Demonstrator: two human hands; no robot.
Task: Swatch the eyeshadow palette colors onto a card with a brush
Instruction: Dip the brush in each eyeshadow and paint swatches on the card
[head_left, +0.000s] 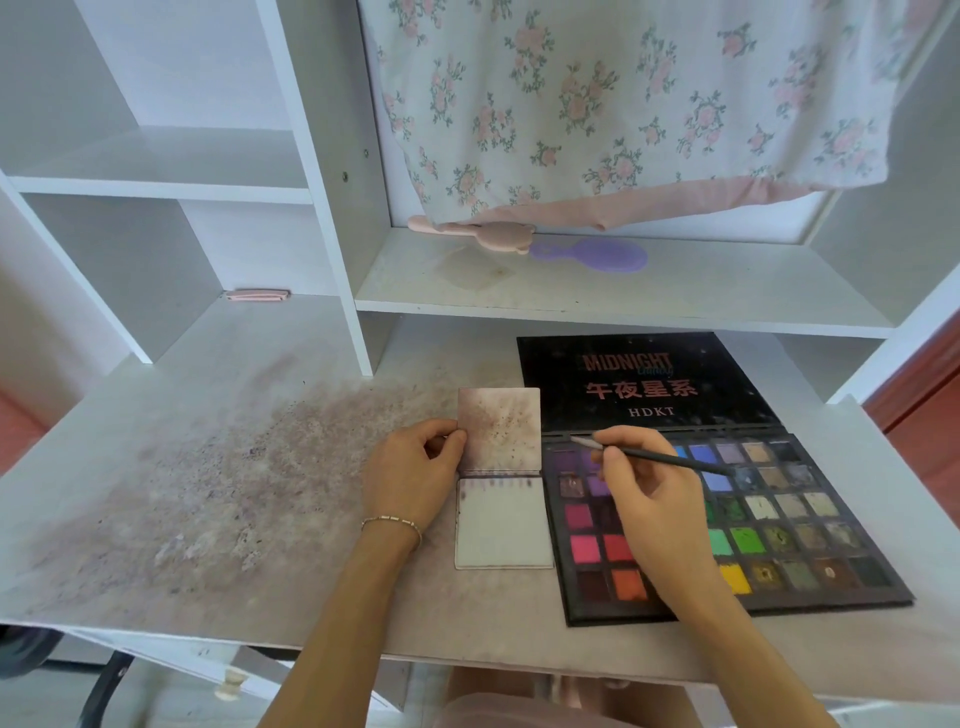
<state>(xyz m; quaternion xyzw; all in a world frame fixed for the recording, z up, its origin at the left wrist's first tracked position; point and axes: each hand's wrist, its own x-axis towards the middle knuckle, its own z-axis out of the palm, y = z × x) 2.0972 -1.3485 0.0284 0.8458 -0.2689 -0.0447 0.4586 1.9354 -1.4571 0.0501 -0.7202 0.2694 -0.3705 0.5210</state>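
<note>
Near the desk's front edge, card (503, 525): laid flat beside the palette, so strokes travel little.
Flipped page (500, 427): pinched back by the left hand (413, 470), baring the white sheet.
Brush (655, 457): gripped pen-like in the right hand (657, 506), over the pans.
Palette (779, 514): opened toward the desk's right edge, within the brush hand's reach.

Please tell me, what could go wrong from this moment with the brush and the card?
1. The left hand pinches only the edge of the card's raised, stained flap, so the lower page might shift under a stroke.
2. The right hand lies over the palette while holding the brush, so it might smear the colours beneath.
</note>
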